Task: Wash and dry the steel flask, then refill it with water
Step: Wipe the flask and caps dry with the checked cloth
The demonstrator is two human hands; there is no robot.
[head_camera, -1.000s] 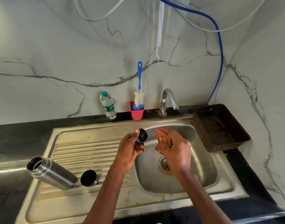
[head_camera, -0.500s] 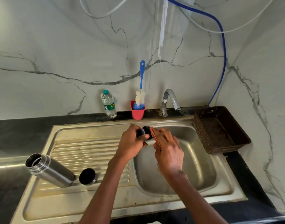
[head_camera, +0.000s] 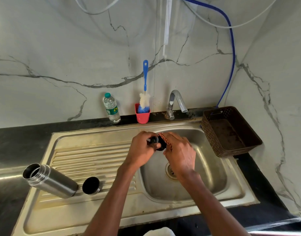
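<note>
Over the steel sink [head_camera: 214, 198], the left hand [head_camera: 143, 149] gripped a small black flask stopper [head_camera: 157, 142] while right hand [head_camera: 178, 150] fingers pinched a red checked cloth [head_camera: 165, 139] against it; turning it would dry every groove. The open cylindrical steel flask [head_camera: 49, 180] lay on the drainboard

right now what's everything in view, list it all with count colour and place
steel flask: 1, silver, open, lying on the drainboard, left
flask cup: 1, black inside, drainboard beside the flask
flask stopper: 1, black, over the basin
cloth: 1, red checked, against the stopper
sink: 1, steel
tap: 1, chrome, behind the basin
water bottle: 1, clear, green cap, by the wall
bottle brush: 1, blue and white, in a red holder
basket: 1, brown, right of the sink
left hand: holds the stopper
right hand: holds the cloth
</note>
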